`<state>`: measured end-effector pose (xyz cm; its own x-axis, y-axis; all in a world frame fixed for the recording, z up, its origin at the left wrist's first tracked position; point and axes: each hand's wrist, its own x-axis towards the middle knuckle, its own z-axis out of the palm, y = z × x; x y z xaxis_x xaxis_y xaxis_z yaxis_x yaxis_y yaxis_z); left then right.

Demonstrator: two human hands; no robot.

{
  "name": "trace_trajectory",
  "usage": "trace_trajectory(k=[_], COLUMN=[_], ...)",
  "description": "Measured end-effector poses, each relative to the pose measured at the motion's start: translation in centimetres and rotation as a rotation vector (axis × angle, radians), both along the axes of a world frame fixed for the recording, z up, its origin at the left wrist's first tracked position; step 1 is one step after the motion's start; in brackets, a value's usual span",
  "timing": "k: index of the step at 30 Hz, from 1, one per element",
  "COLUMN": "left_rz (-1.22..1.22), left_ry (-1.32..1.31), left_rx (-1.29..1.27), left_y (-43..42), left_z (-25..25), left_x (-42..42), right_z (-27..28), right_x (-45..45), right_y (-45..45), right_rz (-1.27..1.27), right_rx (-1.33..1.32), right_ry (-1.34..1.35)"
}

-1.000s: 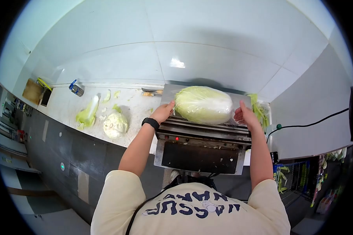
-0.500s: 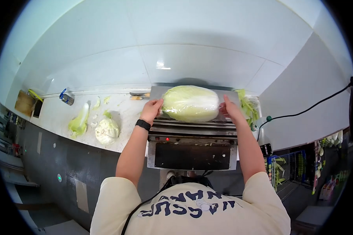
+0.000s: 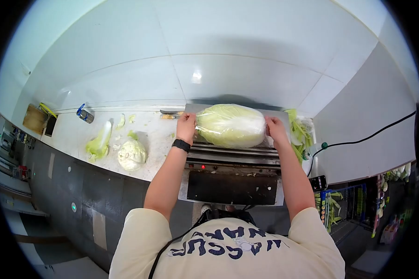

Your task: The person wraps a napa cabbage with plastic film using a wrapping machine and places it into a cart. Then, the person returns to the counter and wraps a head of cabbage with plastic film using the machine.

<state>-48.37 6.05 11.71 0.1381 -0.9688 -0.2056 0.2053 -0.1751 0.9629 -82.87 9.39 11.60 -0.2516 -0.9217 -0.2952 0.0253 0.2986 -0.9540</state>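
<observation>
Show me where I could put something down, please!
The counter is bare left of the loose leaf, just below the bottle. Another patch, slightly specked, lies between the round cabbage and the black wristband. The machine is crowded on top: wrapped cabbage, left hand, right hand.

The left hand [image 3: 186,128] and right hand [image 3: 275,130] pinch film [image 3: 258,126] at either end of a napa cabbage [image 3: 229,125]. A round cabbage [image 3: 132,155] sits near the counter's [image 3: 156,137] front edge.

Rnd cabbage [image 3: 132,156], loose lf [image 3: 99,146], blue-top btl [image 3: 85,115]
</observation>
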Motion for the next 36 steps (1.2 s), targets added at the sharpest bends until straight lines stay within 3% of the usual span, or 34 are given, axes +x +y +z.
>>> trace_trajectory(k=[4, 9, 16, 19, 21, 23, 25, 27, 29, 31, 33, 36], left_rz=[0.210, 0.338, 0.140, 0.064, -0.007, -0.173, -0.092, -0.093, -0.105, -0.337, -0.506, -0.444], left_ry=[-0.072, -0.291, -0.540, -0.704, -0.887, -1.250, -1.549, -1.564, -1.306, -1.053, -1.028, -1.095], left_rx=[-0.132, -0.298, -0.015, 0.020, 0.005, 0.062, 0.106, -0.201, -0.715, -0.873, -0.826, -0.699], left_y=[-0.4, -1.6, -1.2, -1.2, -1.8, -1.1, -1.5, -2.0, -2.4, -3.0, -3.4, -3.2], left_z=[-1.9, -3.2, -5.2, -5.2, -6.2, -2.6, -0.1, 3.1, 5.9, 7.2, 6.7, 4.1], left_x=[-0.3, -0.4, 0.1, 0.3, 0.6, 1.2, 2.1, 2.7, -0.2, -4.6, -7.6, -8.2], right_z=[-1.6, -0.5, -2.3, -5.0, -5.8, -5.5, -3.3, 0.1, 6.6, 7.9, 7.3, 5.5], right_x=[0.2, 0.7, 0.9, 0.7, 0.7, -0.6, -2.8, -3.5, 0.1, 2.9, 5.4, 6.8], right_y=[-0.8, 0.2, 0.3, -0.2, 0.5, 1.1, 2.0, 1.2, 0.4, -1.8, -3.6, -3.7], right_rz=[-0.141, -0.242, -0.239, -0.224, -0.209, -0.172, -0.103, -0.273, -0.208, 0.071, 0.355, 0.467], right_rx=[-0.220, -0.206, -0.111, -0.126, -0.124, -0.101, -0.053, -0.327, -0.655, -0.733, -0.732, -0.378], right_ry=[-0.134, -0.194, -0.157, 0.003, 0.271, 0.570, 0.896, 0.964, 0.746, 0.765, 0.873, 0.957])
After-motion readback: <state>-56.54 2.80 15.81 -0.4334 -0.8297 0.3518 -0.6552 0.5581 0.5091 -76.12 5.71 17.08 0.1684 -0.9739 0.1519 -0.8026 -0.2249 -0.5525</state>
